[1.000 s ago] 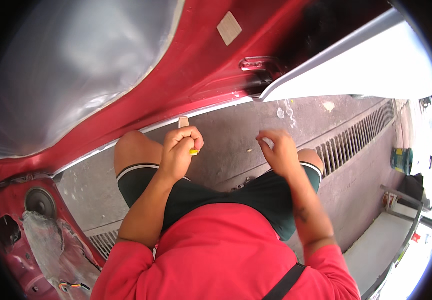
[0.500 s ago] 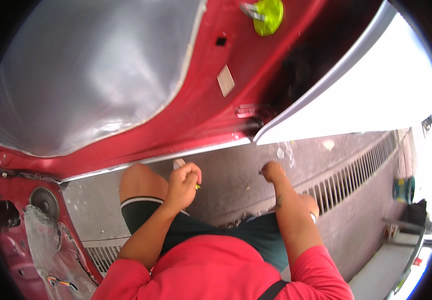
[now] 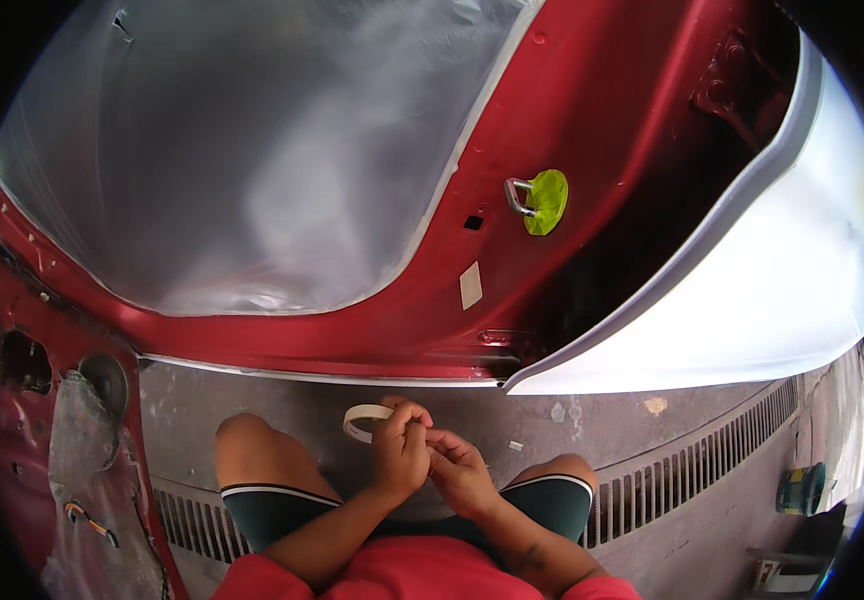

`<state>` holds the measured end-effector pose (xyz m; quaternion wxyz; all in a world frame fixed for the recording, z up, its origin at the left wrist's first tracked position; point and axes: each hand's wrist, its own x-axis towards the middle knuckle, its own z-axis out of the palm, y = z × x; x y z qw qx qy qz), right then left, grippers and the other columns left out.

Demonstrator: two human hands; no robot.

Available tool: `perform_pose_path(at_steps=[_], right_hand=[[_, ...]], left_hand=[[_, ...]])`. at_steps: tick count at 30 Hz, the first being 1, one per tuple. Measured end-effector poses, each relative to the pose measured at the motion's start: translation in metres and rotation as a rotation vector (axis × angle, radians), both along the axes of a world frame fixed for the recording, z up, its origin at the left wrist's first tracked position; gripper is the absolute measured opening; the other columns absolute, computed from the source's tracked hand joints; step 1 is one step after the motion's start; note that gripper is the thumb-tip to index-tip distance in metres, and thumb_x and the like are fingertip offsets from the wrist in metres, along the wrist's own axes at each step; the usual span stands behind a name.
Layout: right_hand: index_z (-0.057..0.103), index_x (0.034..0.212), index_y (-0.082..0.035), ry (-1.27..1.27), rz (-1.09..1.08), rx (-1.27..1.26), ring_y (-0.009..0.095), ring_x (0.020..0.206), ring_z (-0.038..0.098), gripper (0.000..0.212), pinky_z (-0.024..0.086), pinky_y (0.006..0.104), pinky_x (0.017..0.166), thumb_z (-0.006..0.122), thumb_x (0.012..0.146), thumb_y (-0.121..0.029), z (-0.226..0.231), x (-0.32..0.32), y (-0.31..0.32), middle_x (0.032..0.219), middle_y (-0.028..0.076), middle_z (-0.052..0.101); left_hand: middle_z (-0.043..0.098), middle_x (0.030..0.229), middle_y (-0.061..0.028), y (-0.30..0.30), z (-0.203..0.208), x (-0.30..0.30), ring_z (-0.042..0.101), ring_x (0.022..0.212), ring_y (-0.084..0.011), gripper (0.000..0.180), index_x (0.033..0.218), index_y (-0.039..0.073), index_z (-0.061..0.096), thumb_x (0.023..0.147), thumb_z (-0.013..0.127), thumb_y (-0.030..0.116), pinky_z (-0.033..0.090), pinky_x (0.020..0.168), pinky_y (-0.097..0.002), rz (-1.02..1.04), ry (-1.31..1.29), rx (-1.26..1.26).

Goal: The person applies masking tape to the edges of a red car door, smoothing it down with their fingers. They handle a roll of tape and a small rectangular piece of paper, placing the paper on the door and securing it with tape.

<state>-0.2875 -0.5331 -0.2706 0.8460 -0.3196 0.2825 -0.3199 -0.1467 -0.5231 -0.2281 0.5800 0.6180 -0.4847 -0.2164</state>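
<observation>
My left hand is closed, with a roll of cream masking tape hanging from its fingers. Against it, my right hand is closed in a pinch, its fingertips meeting the left hand's. Whatever lies between those fingertips is too small to make out. Both hands are above my lap, just short of the red car body's sill. On the red door frame ahead, a metal door striker stands out from a yellow-green patch. Clear plastic sheeting covers the door opening.
An open red door with loose plastic and a wire connector stands at my left. To the right is a white body panel. Floor grating runs behind it towards a dark green bucket.
My hands, apart before, have come together in front of me, the right one moving left. My view has shifted, so the car sits lower in the picture and the tape roll shows more fully.
</observation>
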Motion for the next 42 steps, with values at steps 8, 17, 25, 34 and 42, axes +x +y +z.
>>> perform_pose_path(at_steps=[8,17,25,34,42], right_hand=[[0.069,0.115,-0.002,0.213,-0.053,-0.214,0.014,0.089,0.067,0.017,0.054,0.0301,0.083,0.058,0.117,-0.015,-0.005,-0.006,-0.025,0.099,0.005,0.072],[0.067,0.108,-0.006,0.469,0.253,-0.531,0.022,0.074,0.067,0.02,0.053,0.0373,0.072,0.06,0.115,-0.023,-0.066,-0.075,-0.032,0.079,0.005,0.065],[0.067,0.138,-0.01,0.729,0.522,-1.269,0.048,0.125,0.068,0.032,0.058,0.0534,0.102,0.07,0.106,-0.013,-0.064,-0.083,-0.044,0.136,0.023,0.069],[0.06,0.141,-0.002,-0.208,0.416,0.145,0.03,0.108,0.074,0.041,0.06,0.0415,0.095,0.063,0.116,-0.034,-0.052,-0.068,-0.063,0.12,0.016,0.073],[0.065,0.125,-0.008,-0.259,0.149,0.148,0.019,0.082,0.065,0.022,0.054,0.0327,0.075,0.064,0.115,-0.027,-0.07,-0.055,-0.059,0.093,0.005,0.067]], left_hand=[[0.059,0.089,-0.01,-0.002,-0.004,-0.009,0.056,0.083,-0.0229,0.012,0.085,0.001,0.063,0.092,0.053,0.004,0.044,0.081,-0.0378,0.129,0.172,-0.077],[0.061,0.082,-0.0074,0.034,-0.022,0.003,0.059,0.079,-0.0168,0.019,0.099,0.002,0.064,0.106,0.048,0.011,0.048,0.075,-0.0353,0.086,0.183,0.328],[0.067,0.099,-0.0045,0.06,-0.025,-0.01,0.062,0.084,-0.0107,0.008,0.109,0.003,0.064,0.11,0.056,0.007,0.05,0.074,-0.0309,0.008,0.2,0.419],[0.053,0.088,-0.0053,0.028,-0.006,-0.032,0.053,0.085,-0.0212,0.015,0.086,0.007,0.055,0.091,0.052,-0.007,0.044,0.084,-0.0353,-0.863,1.184,0.182],[0.063,0.116,-0.0083,0.047,0.007,-0.024,0.059,0.116,-0.0239,0.01,0.099,0.005,0.067,0.101,0.058,0.008,0.048,0.103,-0.0394,-0.725,0.622,0.297]])
